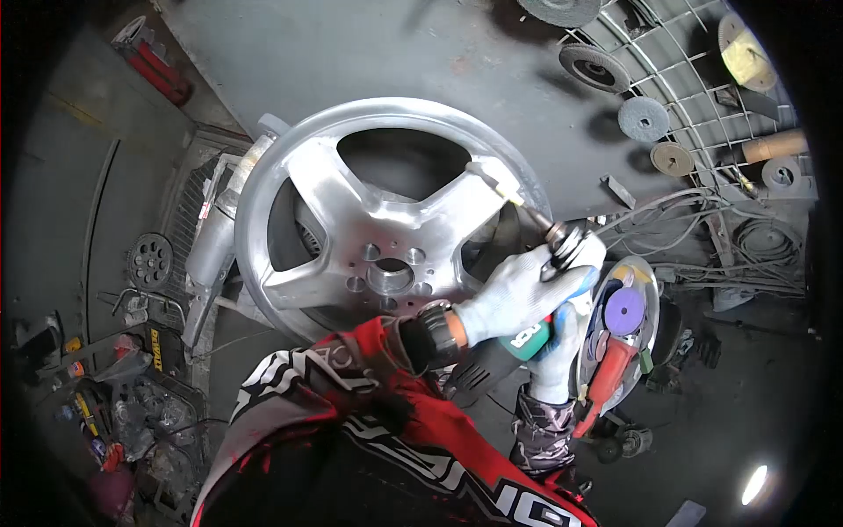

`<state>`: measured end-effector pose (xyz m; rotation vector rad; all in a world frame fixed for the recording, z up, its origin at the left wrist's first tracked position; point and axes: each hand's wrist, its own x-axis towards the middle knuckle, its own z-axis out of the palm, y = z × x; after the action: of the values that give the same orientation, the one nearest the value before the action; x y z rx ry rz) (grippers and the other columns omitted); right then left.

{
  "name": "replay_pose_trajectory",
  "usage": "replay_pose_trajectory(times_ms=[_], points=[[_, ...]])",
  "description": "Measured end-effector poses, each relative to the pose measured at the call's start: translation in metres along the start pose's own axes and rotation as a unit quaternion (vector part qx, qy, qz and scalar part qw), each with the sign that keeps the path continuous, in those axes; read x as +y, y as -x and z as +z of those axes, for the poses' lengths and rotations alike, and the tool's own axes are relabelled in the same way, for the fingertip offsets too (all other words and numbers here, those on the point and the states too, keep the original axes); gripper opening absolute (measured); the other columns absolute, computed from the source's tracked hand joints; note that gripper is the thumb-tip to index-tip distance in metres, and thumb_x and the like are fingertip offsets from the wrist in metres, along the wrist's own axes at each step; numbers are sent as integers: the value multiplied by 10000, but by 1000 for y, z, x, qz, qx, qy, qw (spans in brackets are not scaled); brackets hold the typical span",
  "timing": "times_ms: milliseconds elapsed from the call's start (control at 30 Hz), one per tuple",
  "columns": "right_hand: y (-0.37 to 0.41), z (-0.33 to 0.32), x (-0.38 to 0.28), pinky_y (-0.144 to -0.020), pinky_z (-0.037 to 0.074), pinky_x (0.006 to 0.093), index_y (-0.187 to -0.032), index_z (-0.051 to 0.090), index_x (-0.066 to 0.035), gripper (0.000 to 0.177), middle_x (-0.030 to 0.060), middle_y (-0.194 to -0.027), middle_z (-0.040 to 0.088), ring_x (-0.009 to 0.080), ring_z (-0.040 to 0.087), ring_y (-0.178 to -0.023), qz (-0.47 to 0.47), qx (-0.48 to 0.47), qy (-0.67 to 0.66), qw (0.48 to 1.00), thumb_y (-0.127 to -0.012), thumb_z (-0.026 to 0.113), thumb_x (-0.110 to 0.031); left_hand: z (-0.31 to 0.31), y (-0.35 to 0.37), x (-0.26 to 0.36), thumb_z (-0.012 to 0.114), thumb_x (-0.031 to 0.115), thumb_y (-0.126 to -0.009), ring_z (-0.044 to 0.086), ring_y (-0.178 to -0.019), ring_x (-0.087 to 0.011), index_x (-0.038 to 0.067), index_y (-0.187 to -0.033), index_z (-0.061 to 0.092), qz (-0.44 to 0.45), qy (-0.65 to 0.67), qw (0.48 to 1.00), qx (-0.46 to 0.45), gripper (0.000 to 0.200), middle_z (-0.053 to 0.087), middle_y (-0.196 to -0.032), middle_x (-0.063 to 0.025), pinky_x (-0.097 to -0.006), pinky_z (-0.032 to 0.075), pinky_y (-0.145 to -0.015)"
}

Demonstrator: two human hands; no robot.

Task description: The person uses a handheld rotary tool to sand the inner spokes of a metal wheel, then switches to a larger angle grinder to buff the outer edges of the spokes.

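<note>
A bare silver alloy wheel (323, 180) is propped up in front of me, its spokes and hub facing me. My left hand (509, 294), in a white glove with a watch at the wrist, is closed around the front of a green and black straight grinder (530, 339). My right hand (560, 353), in a white and blue-grey glove, is closed around the grinder's body, lower down. The grinder's shaft points up and left. Its pale, blurred tip (493, 180) is at the upper right spoke, near the rim; exact contact is hard to tell.
Abrasive discs (643, 119) hang on a wire rack (694, 88) at upper right. A round tray (650, 281) beside my right hand holds a purple disc (624, 311) and a red tool (612, 378). Coiled cables (764, 241) hang right; a cluttered toolbox (162, 351) stands lower left.
</note>
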<state>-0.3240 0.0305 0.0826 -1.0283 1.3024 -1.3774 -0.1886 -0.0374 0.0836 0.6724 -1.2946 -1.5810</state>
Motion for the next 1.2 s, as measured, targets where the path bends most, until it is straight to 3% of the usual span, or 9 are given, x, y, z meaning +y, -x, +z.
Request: replay_pose_trajectory(times_ms=[200,267,333,467,633,767,933,1133,1200], points=[[-3,-11,19,-1037,428,355,-1452,351,34,666,127,-1330,533,205,548,-1197,-3,15,-24,1000,-905,628,-224,0,-1,-10,619,255,-972,684,-851,-192,-41,-1155,602,24,-51,998,22,348,703,-921,-150,-350,527,-792],[6,-9,22,-1058,411,368,-1484,290,45,751,145,-1333,527,218,540,-1210,-24,-9,46,999,-877,651,-210,-4,11,-9,613,219,-971,684,-887,-179,-37,-1195,597,126,-58,990,34,340,704,-953,-139,-344,528,-812],[19,-5,27,-1063,409,373,-1512,218,48,839,159,-1334,525,222,539,-1209,-1,-8,12,1000,-844,670,-182,-7,26,-8,607,155,-961,673,-974,-183,-38,-1270,559,26,70,997,28,368,695,-1075,-133,-341,519,-867],[41,5,32,-1081,396,387,-1546,132,21,966,167,-1437,424,254,484,-1276,31,-32,53,998,-781,707,-109,-10,54,-27,586,123,-953,681,-1017,-221,-58,-1281,540,52,58,996,48,377,692,-1113,-158,-346,519,-894],[50,-11,49,-1086,394,394,-1546,141,18,896,172,-1430,432,265,485,-1287,73,-16,55,996,-826,659,-111,-13,59,-25,639,184,-936,705,-939,-257,-38,-1208,574,9,-21,998,52,357,690,-1038,-188,-364,535,-800],[41,18,39,-1024,447,363,-1401,441,13,570,123,-1285,583,205,581,-1164,-2,30,-20,999,-950,591,-301,-21,36,-7,672,268,-936,716,-849,-283,-28,-1138,600,-18,-36,999,-4,365,708,-944,-170,-377,545,-731],[64,27,71,-1041,440,373,-1419,423,-18,541,105,-1336,549,209,553,-1210,7,81,-65,995,-993,543,-328,-31,52,-14,702,456,-889,710,-776,-332,-20,-1055,604,-97,-139,985,-14,513,691,-814,-185,-401,542,-694],[106,62,94,-1091,409,399,-1508,320,-77,617,87,-1427,480,223,495,-1300,46,77,-115,989,-1013,490,-403,-56,94,-27,682,557,-869,686,-817,-395,-30,-1003,587,-16,-246,968,-54,610,673,-858,-233,-451,537,-707],[111,68,105,-1096,402,392,-1504,328,-78,615,83,-1424,475,219,485,-1303,76,107,-189,973,-1008,493,-402,-65,104,-38,673,510,-894,681,-804,-379,26,-1092,621,82,-379,914,-124,525,647,-885,-222,-453,537,-689]])
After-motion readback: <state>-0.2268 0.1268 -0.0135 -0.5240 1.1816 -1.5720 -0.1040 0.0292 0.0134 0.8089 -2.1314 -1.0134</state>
